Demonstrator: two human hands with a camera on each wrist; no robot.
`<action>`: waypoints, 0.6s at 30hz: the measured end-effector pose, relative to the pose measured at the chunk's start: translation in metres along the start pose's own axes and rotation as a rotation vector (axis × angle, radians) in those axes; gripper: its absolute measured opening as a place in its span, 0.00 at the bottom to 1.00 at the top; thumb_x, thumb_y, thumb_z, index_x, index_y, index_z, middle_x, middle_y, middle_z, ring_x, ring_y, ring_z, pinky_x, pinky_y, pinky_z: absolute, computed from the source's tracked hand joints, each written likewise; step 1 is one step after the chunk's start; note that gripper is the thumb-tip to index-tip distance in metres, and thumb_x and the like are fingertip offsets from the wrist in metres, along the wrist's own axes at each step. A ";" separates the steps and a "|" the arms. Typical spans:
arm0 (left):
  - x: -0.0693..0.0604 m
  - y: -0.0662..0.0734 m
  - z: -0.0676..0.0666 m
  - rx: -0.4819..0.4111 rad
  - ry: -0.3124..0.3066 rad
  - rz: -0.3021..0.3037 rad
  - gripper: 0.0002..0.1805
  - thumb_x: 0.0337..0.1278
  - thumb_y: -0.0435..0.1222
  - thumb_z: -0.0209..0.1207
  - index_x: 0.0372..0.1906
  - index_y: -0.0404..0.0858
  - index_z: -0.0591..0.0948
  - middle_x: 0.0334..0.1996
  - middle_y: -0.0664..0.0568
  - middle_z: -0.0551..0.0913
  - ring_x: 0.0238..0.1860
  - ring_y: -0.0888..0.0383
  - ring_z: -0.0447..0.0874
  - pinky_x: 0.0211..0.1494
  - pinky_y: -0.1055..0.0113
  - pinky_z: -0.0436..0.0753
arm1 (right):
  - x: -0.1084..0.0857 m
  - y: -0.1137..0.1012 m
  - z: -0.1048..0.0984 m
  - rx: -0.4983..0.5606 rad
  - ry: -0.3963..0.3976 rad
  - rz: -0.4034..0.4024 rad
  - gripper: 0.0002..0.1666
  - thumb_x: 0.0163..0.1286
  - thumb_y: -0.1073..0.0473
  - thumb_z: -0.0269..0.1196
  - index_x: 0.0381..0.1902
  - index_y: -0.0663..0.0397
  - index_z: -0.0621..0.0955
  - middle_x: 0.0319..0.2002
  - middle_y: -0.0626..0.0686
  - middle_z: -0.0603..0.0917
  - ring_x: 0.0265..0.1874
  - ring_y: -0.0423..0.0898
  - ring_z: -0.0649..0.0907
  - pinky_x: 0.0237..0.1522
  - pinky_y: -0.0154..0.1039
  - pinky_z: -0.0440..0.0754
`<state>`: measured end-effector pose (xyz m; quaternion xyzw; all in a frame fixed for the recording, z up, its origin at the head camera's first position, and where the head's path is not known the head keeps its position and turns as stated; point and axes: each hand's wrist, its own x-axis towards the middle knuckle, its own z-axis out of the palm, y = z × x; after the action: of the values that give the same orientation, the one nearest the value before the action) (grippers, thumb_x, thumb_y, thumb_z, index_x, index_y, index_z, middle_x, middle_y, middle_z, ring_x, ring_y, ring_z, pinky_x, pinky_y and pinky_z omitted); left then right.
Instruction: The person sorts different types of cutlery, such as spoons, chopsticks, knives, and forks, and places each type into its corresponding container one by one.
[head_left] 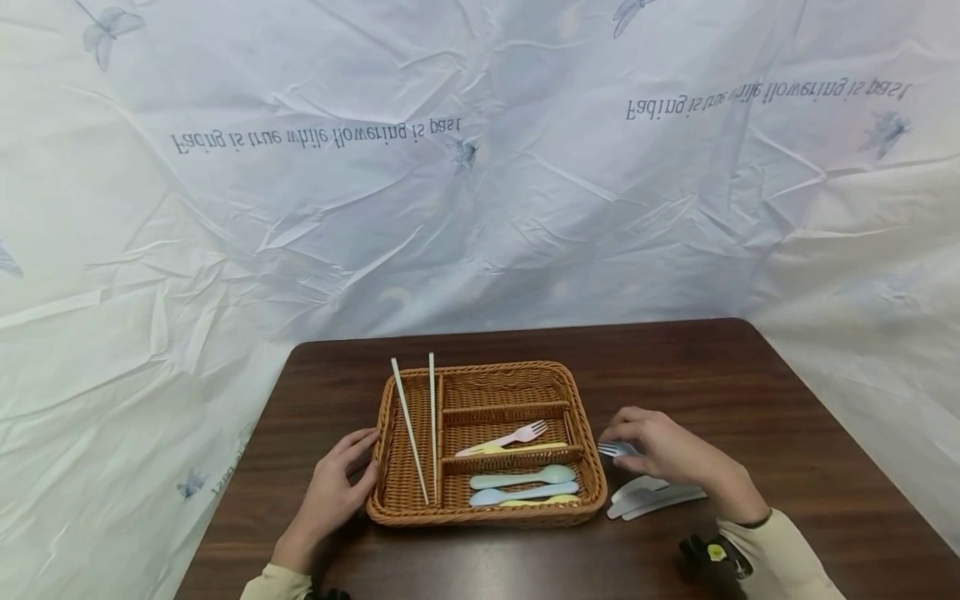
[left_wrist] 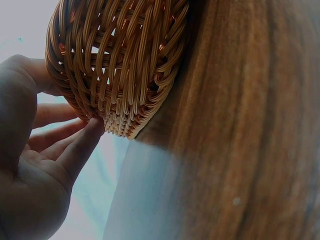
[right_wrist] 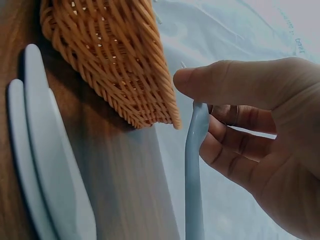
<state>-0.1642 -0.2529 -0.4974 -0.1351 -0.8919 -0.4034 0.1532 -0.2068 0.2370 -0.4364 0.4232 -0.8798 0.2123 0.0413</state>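
Observation:
A brown wicker basket (head_left: 506, 518) with compartments sits on the table. My left hand (head_left: 333, 483) touches its left side with fairly straight fingers, thumb (left_wrist: 82, 145) against the woven wall. To the right of the basket, my right hand (head_left: 667, 446) pinches a light blue fork (head_left: 617, 449) between thumb and fingers, tines pointing left. The fork's handle (right_wrist: 194, 185) hangs below the fingers in the right wrist view. Near that hand, several pale knife-like pieces (head_left: 652, 498) lie overlapping on the table; their kind is partly hidden.
Two white chopsticks (head_left: 411, 433) lean in the basket's left compartment. A pink fork (head_left: 517, 436) lies in the middle one with a yellow utensil. The front compartment holds a green spoon (head_left: 525, 478), a blue utensil (head_left: 521, 494) and yellow pieces. A white printed sheet (head_left: 480, 208) hangs behind the table (head_left: 675, 358).

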 end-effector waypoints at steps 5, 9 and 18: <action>0.000 0.001 -0.001 -0.010 -0.008 -0.001 0.23 0.60 0.27 0.60 0.62 0.32 0.77 0.59 0.42 0.75 0.58 0.43 0.78 0.51 0.58 0.86 | 0.006 0.001 -0.001 -0.012 0.050 -0.023 0.14 0.58 0.64 0.71 0.44 0.53 0.86 0.40 0.45 0.80 0.31 0.33 0.77 0.26 0.29 0.80; 0.000 0.001 -0.001 -0.008 -0.011 -0.002 0.23 0.60 0.27 0.60 0.62 0.32 0.77 0.60 0.41 0.75 0.58 0.43 0.78 0.51 0.58 0.86 | 0.012 0.000 -0.003 -0.023 0.059 -0.021 0.15 0.57 0.64 0.72 0.44 0.52 0.86 0.40 0.46 0.80 0.32 0.34 0.78 0.26 0.31 0.81; 0.001 0.000 -0.001 -0.001 -0.014 -0.015 0.24 0.60 0.28 0.61 0.62 0.32 0.77 0.60 0.42 0.75 0.59 0.44 0.78 0.51 0.58 0.87 | 0.029 -0.007 -0.010 -0.019 0.038 0.082 0.15 0.62 0.60 0.70 0.48 0.50 0.85 0.42 0.44 0.79 0.34 0.35 0.77 0.30 0.31 0.81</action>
<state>-0.1647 -0.2532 -0.4963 -0.1312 -0.8938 -0.4040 0.1437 -0.2210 0.2164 -0.4181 0.3821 -0.8975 0.2135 0.0535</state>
